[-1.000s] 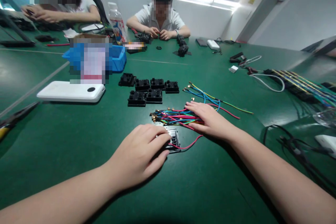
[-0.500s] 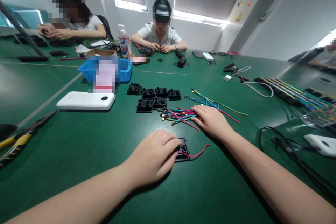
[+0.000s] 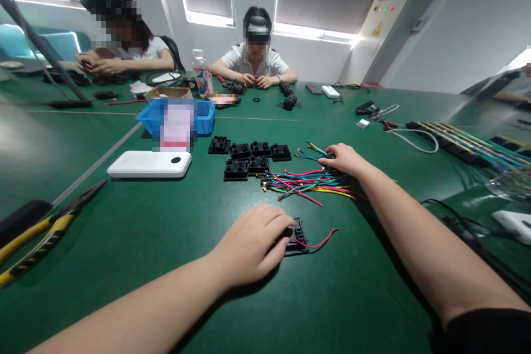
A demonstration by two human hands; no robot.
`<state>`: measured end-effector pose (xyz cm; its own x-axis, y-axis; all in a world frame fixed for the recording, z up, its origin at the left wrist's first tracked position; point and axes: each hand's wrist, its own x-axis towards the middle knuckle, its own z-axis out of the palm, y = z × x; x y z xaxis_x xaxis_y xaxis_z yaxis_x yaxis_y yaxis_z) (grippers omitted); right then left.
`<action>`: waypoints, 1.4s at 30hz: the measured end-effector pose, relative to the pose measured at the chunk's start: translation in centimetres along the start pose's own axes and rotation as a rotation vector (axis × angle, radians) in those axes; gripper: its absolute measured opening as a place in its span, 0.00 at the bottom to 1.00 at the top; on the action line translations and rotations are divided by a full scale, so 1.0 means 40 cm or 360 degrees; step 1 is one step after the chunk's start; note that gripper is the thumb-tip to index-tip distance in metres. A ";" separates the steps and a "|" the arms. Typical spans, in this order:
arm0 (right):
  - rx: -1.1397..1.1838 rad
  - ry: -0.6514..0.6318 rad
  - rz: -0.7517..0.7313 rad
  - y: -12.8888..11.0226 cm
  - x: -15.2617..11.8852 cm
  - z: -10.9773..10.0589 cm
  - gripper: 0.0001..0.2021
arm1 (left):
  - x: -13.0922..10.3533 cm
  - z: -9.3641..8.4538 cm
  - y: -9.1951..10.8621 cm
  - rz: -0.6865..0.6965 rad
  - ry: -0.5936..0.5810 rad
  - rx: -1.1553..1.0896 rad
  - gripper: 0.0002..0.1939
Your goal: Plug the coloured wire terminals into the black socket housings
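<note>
My left hand [image 3: 259, 240] holds a black plastic module [image 3: 299, 238] flat on the green table, thumb and fingers closed on its left side. A red wire [image 3: 326, 239] runs from that module to the right. Beyond it lies a loose pile of coloured wires [image 3: 307, 181] with small metal ends. My right hand [image 3: 342, 159] is at the upper right of this pile, fingers bent over a few blue and yellow wires [image 3: 309, 152]; its fingertips are partly hidden, so a grip cannot be made out. Several more black modules [image 3: 236, 169] sit left of the wires.
On the left are yellow-handled pliers [image 3: 58, 232], a white power bank [image 3: 149, 165] and a blue bin [image 3: 205, 117]. Black cables [image 3: 460, 227] and long bundled wires [image 3: 464, 144] lie at the right. Two people sit across the table [image 3: 174, 287].
My right hand has moved from the main wire pile up to the blue and yellow wires behind it. The view has shifted slightly; my left hand still holds the module.
</note>
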<state>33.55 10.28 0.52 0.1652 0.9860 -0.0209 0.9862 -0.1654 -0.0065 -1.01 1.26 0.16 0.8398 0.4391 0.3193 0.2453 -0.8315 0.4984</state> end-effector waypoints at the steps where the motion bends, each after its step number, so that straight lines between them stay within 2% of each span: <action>1: -0.0001 -0.0068 0.0003 0.001 0.017 -0.001 0.16 | 0.000 -0.002 -0.001 -0.0003 -0.0005 -0.0020 0.12; 5: 0.0022 -0.0297 -0.0051 0.002 0.059 -0.002 0.16 | 0.003 -0.006 -0.006 -0.0028 -0.0011 -0.0130 0.12; 8: 0.0016 -0.0279 -0.0100 0.004 0.062 0.015 0.16 | 0.004 -0.006 -0.009 -0.0044 0.0000 -0.0179 0.12; 14: 0.0073 0.0133 -0.0143 -0.001 0.020 0.051 0.16 | 0.001 -0.004 -0.011 -0.0049 -0.0003 -0.0201 0.13; 18: 0.0270 0.0442 -0.0076 -0.002 -0.005 0.035 0.16 | -0.003 -0.005 -0.015 -0.0049 0.0009 -0.0225 0.13; 22: 0.0516 0.0701 0.0037 0.001 -0.015 0.020 0.12 | -0.005 -0.006 -0.018 -0.0069 0.0001 -0.0241 0.13; 26: 0.0755 0.0884 0.0065 -0.003 -0.023 0.007 0.10 | -0.004 -0.006 -0.018 -0.0057 0.0012 -0.0250 0.13; 29: 0.0917 0.0943 0.0009 -0.015 -0.033 -0.014 0.11 | -0.002 -0.007 -0.016 -0.0049 0.0015 -0.0249 0.13; 32: 0.1058 0.0826 -0.0142 -0.039 -0.046 -0.037 0.14 | -0.001 -0.009 -0.014 -0.0041 0.0004 -0.0246 0.12; 35: 0.1135 0.0536 -0.0340 -0.073 -0.064 -0.046 0.17 | 0.000 -0.010 -0.013 -0.0052 -0.0005 -0.0248 0.12; 39: 0.1090 0.0169 -0.0586 -0.118 -0.086 -0.044 0.13 | 0.000 -0.010 -0.012 -0.0056 -0.0004 -0.0251 0.12; 42: 0.1050 0.0073 -0.0648 -0.134 -0.096 -0.045 0.12 | 0.001 -0.010 -0.012 -0.0055 -0.0004 -0.0251 0.12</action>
<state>27.65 7.43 2.42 -0.1947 0.9690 0.1523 0.7616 0.2472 -0.5990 -1.30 1.82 0.24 0.8334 0.4654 0.2980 0.1949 -0.7522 0.6294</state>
